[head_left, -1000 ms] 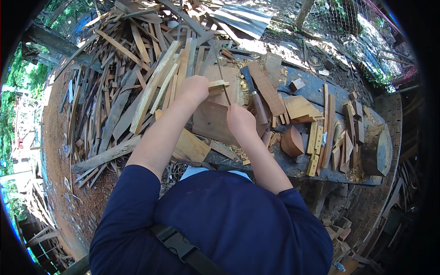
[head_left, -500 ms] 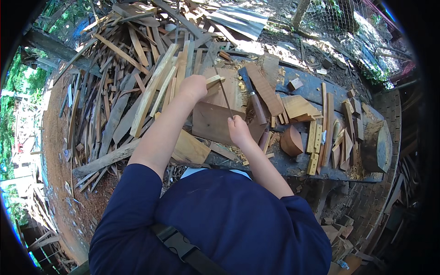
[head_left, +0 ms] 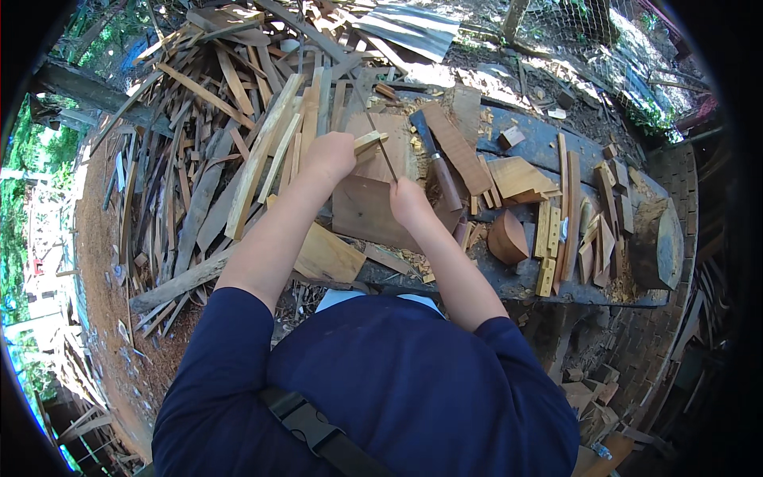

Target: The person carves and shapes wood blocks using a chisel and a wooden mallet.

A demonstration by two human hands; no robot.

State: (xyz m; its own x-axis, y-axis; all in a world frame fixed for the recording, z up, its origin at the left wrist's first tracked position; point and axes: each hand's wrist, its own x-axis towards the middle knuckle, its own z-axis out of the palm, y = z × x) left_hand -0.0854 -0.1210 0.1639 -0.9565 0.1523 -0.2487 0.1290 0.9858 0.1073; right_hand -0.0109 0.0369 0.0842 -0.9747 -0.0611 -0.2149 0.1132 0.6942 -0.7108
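Above the tabletop [head_left: 574,145] and the board [head_left: 369,208], the right hand's [head_left: 409,200] fingers are curled shut round the near end of a thin rod [head_left: 388,161], which slants far-left across the stick's right end. The left hand [head_left: 332,157] has its fingers closed on that stick [head_left: 368,143]; a firm left wrist and light, straight strokes should serve best.

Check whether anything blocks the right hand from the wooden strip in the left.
Only the thin dark tool in the right hand spans the gap, crossing the wooden strip near its end; nothing else visible intervenes.
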